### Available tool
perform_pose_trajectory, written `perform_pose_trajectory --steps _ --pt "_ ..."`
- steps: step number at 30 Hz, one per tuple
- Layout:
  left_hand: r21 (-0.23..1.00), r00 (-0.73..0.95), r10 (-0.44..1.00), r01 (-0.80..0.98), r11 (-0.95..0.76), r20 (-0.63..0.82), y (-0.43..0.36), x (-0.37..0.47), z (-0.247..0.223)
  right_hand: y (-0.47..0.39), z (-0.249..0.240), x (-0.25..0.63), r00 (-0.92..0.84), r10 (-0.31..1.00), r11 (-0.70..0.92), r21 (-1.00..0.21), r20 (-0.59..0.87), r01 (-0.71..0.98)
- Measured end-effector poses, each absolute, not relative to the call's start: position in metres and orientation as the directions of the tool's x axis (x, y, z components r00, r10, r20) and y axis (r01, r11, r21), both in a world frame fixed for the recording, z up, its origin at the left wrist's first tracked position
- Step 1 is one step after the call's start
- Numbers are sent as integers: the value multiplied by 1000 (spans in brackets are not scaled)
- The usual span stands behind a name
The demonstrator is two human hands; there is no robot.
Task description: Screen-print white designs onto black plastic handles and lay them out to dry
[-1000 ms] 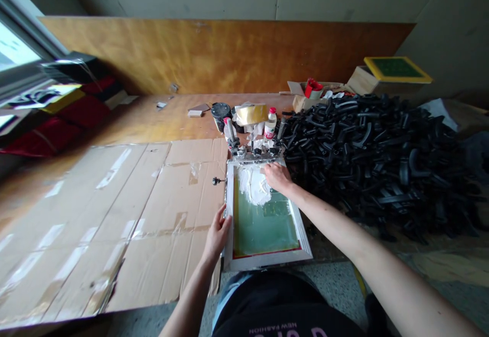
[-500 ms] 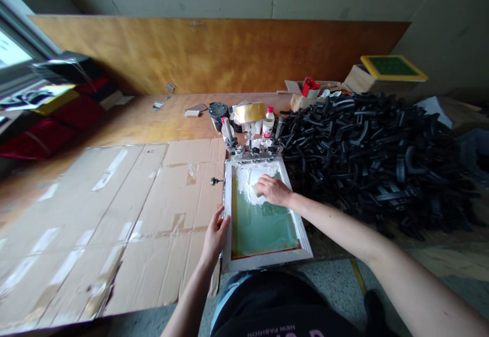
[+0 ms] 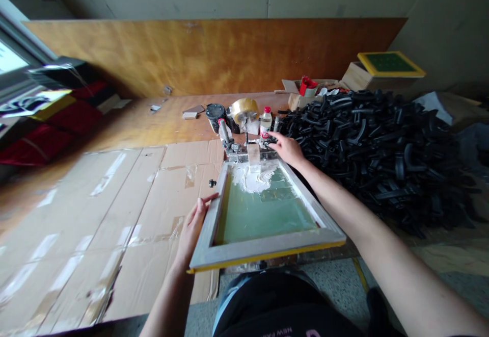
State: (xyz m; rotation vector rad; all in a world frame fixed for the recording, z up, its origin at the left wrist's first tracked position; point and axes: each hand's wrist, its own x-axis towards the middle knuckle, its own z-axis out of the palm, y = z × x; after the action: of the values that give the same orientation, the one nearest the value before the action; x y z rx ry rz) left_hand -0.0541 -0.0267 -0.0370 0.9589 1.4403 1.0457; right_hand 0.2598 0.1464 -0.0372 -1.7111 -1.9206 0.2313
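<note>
A screen frame [image 3: 267,250] with a green mesh is tilted up at its near end, its far end at the metal hinge clamp [image 3: 239,154]. White paste [image 3: 254,180] lies on the far part of the mesh, and a pale flat scraper [image 3: 253,157] stands upright in it. My left hand [image 3: 196,222] holds the frame's left side, fingers against its edge. My right hand [image 3: 286,148] is over the clamp's right side, near a red-capped bottle [image 3: 265,123], its index finger stretched out; nothing shows in it.
Flattened cardboard [image 3: 153,214] covers the table on the left. A large heap of black curved parts [image 3: 374,148] lies on the right. Behind the clamp are a dark tub [image 3: 216,115] and a tape roll [image 3: 244,108]. A small black knob [image 3: 212,183] sits left of the frame.
The frame's near end has risen, and my left hand has moved up and left with it. My right hand has left the paste and moved back and right; the scraper now stands there without it.
</note>
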Motion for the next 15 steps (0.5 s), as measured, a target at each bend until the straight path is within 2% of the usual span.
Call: perform_pose_trajectory --steps 2,4,6,9,11,13,15 --pt "981 -146 976 -127 144 -162 -7 -48 -24 140 -50 285 162 953 2 -541 256 841" --pt "969 -169 984 -247 7 -50 13 -40 -13 124 -74 296 246 956 -118 -559 159 821" --pt "951 -150 988 -310 -17 -31 28 -33 -5 102 -104 290 126 989 -59 -556 83 829" --pt "933 -202 977 -361 -6 -72 30 -21 -10 73 -136 262 -225 967 256 -508 122 823" --pt "925 -216 962 -373 78 -168 15 -8 -28 57 -142 241 -333 933 359 -427 138 830" --pt "877 -98 921 -359 319 -376 -8 9 -52 41 -137 221 -314 935 353 -369 163 860" --pt "758 68 813 -325 565 -578 -31 24 -77 20 -128 199 -282 931 351 -346 233 870"
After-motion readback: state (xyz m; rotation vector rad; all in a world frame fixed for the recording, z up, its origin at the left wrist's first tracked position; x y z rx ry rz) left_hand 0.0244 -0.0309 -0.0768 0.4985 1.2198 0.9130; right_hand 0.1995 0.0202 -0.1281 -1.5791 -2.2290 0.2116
